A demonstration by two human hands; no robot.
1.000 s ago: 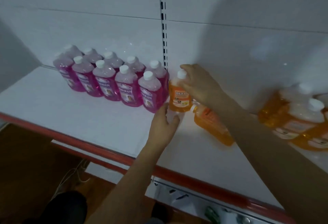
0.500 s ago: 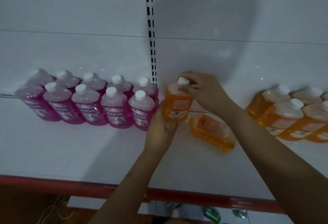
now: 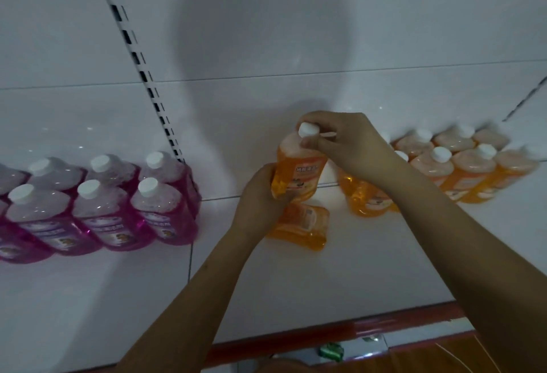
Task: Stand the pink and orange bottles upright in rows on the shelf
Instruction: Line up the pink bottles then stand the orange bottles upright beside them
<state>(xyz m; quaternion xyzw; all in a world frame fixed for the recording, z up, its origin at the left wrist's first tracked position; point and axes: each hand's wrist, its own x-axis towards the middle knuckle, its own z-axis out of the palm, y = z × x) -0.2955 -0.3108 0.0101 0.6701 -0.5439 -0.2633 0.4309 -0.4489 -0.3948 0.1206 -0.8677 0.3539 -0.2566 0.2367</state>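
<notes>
I hold an orange bottle (image 3: 299,168) with a white cap upright above the white shelf (image 3: 370,269). My left hand (image 3: 260,195) grips its base, and my right hand (image 3: 349,147) grips its neck just under the cap. Below it a second orange bottle (image 3: 305,226) lies flat on the shelf. Several pink bottles (image 3: 103,204) stand upright in two rows at the left. Several orange bottles (image 3: 461,165) stand upright at the right, and another orange bottle (image 3: 364,198) sits partly hidden behind my right wrist.
A slotted upright strip (image 3: 142,68) runs down the white back panel behind the pink bottles. The shelf's red front edge (image 3: 340,334) crosses the bottom of the view. A small green item (image 3: 331,352) lies below the shelf.
Both hands have carried the orange bottle rightward, away from the pink rows and over the lying orange bottle. The view has swung right, and more orange bottles show.
</notes>
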